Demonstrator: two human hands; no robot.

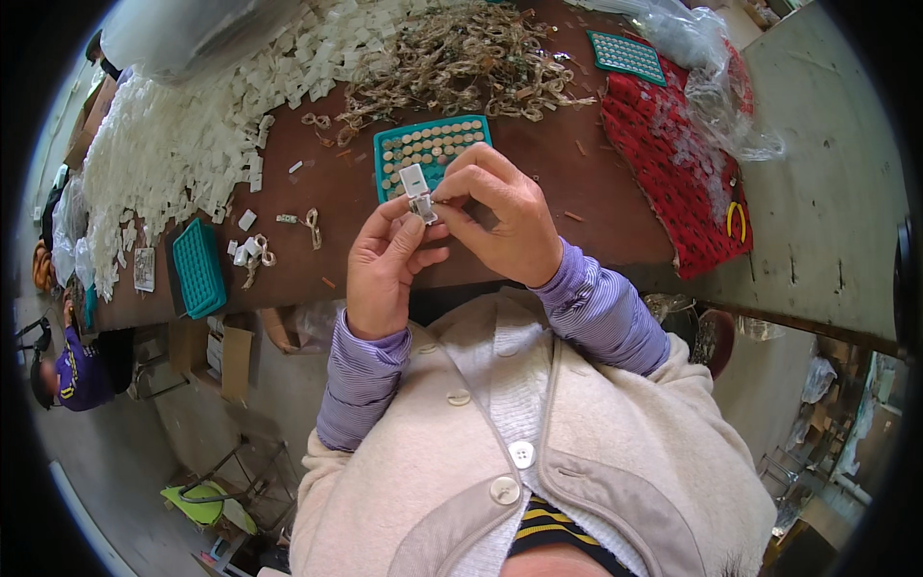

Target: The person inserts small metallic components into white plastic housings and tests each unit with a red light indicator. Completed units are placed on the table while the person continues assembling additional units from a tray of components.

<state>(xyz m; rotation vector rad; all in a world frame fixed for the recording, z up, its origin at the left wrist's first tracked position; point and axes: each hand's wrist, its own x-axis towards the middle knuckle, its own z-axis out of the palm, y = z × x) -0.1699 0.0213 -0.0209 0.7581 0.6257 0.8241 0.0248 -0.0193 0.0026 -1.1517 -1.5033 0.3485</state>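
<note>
Over the near middle of the brown table, my left hand grips a small white plastic case between thumb and fingers. The case has a raised square flap, and its lower part is half covered by my fingertips. My right hand comes in from the other side, thumb and forefinger pinched together at the case's edge. Whatever is in that pinch is too small to make out. Just beyond both hands lies a teal tray holding rows of round, pale discs, partly hidden by my right hand.
White plastic pieces heap up at the left, beside a tangle of brownish cords. Another teal tray tilts near the front edge. On the right, yellow-handled pliers lie on red patterned cloth. A person is at far left.
</note>
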